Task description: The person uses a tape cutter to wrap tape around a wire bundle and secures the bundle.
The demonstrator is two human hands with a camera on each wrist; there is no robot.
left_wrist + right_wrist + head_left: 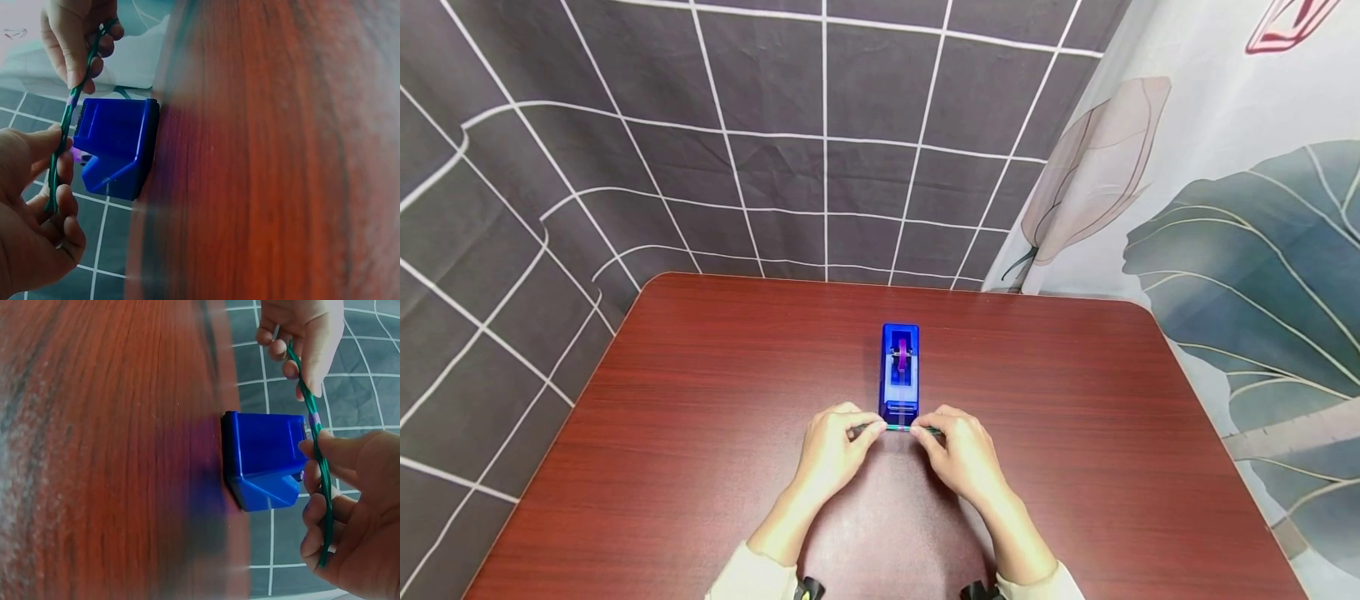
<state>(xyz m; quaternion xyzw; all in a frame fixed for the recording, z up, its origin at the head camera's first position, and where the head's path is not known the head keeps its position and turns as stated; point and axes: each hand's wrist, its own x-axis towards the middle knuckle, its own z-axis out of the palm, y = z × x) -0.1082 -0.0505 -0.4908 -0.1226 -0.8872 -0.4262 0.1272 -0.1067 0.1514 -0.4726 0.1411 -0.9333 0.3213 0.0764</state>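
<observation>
My left hand (831, 447) and right hand (964, 454) pinch a thin green bundle of strands (324, 472) between thumbs and fingers, one toward each end. A short purple band (314, 417) shows around its middle, between the two thumbs. In the head view the bundle lies level, just at the near end of a blue tape dispenser (900, 392). The dispenser stands upright on the table and carries a roll of purple tape (902, 354). Both wrist views show the bundle held above the tabletop, alongside the dispenser's cutting end. Whether it touches the dispenser, I cannot tell.
The reddish-brown wooden table (700, 400) has rounded far corners. Behind it and to the left hangs a dark grey curtain (775, 175) with white grid lines. A white curtain (1225, 208) with large leaf prints hangs at the right.
</observation>
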